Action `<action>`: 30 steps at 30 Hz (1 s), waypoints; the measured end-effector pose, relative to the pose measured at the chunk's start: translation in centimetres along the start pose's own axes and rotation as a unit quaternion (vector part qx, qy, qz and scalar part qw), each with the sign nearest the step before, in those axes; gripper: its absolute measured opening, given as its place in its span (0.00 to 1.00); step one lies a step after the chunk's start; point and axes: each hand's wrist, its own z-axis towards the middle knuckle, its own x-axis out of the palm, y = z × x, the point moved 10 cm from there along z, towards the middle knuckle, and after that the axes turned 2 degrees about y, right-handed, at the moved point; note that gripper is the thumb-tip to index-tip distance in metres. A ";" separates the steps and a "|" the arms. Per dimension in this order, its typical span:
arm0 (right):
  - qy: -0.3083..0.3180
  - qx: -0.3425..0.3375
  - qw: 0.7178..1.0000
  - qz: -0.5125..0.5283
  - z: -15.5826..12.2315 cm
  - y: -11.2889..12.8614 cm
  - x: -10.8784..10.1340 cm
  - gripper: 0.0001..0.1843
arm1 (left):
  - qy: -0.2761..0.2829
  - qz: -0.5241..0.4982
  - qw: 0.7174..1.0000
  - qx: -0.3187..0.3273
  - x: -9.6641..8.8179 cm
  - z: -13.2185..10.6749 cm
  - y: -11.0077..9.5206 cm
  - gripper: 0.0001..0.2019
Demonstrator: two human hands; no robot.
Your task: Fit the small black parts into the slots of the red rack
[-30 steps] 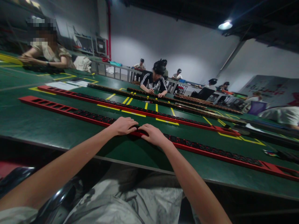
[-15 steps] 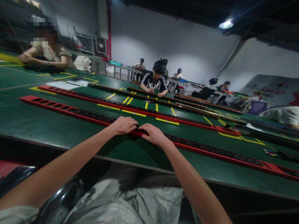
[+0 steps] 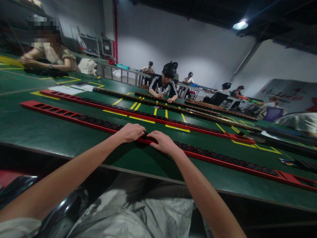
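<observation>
A long red slotted strip (image 3: 205, 159) lies across the table in front of me, with a row of black square inserts (image 3: 105, 124) in its slots. Several slots at its left end hold no insert. My left hand (image 3: 130, 133) is closed over the strip near its middle, fingers bent down on a black insert. Close beside it, my right hand (image 3: 162, 142) grips the same spot from the right, fingertips pressed together. A narrow gap separates the two hands. The fingers and palms hide most of the insert between them.
A second red strip (image 3: 71, 98) with black inserts runs parallel behind. Dark long rails (image 3: 111, 94) lie farther back. White papers (image 3: 65, 89) rest at the left, colourful wire ends (image 3: 287, 162) at the right. A co-worker (image 3: 163, 86) leans over the far side; another sits at the left.
My left hand has shifted very slightly, its fingers a touch farther from the right hand. The strips and my right hand stay in place.
</observation>
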 end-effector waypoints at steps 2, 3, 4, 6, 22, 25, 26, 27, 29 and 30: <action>-0.001 0.001 1.000 0.003 0.0 0.0 0.0 0.22 | 0.001 -0.006 1.000 -0.005 0.0 0.0 0.1 0.20; -0.001 0.001 1.000 0.005 0.0 0.0 0.0 0.23 | 0.002 -0.008 1.000 -0.007 0.0 0.0 0.1 0.20; -0.001 0.002 1.000 0.007 0.0 0.1 -0.1 0.23 | 0.003 -0.010 1.000 -0.008 0.0 0.0 0.1 0.20; -0.001 0.003 1.000 0.009 0.0 0.1 -0.1 0.23 | 0.003 -0.010 1.000 -0.010 0.1 0.0 0.2 0.19; 0.001 0.005 1.000 0.004 0.1 -0.2 0.2 0.23 | 0.008 -0.007 0.999 -0.037 0.2 -0.1 0.8 0.20; -0.001 0.003 1.000 -0.001 0.0 -0.2 0.2 0.23 | 0.003 -0.007 1.000 -0.029 0.1 -0.2 0.7 0.21; -0.001 0.003 1.000 -0.001 0.0 -0.2 0.1 0.23 | 0.000 -0.007 1.000 -0.028 0.1 -0.3 0.7 0.22; -0.002 0.002 1.000 -0.002 0.0 -0.2 0.1 0.23 | -0.001 -0.009 1.000 -0.027 0.1 -0.3 0.7 0.22; -0.001 0.001 1.000 -0.002 0.0 -0.2 0.1 0.23 | -0.005 -0.010 1.000 -0.025 0.2 -0.3 0.7 0.22; -0.001 0.001 1.000 -0.002 0.0 -0.2 0.1 0.23 | -0.005 -0.010 1.000 -0.025 0.2 -0.3 0.7 0.22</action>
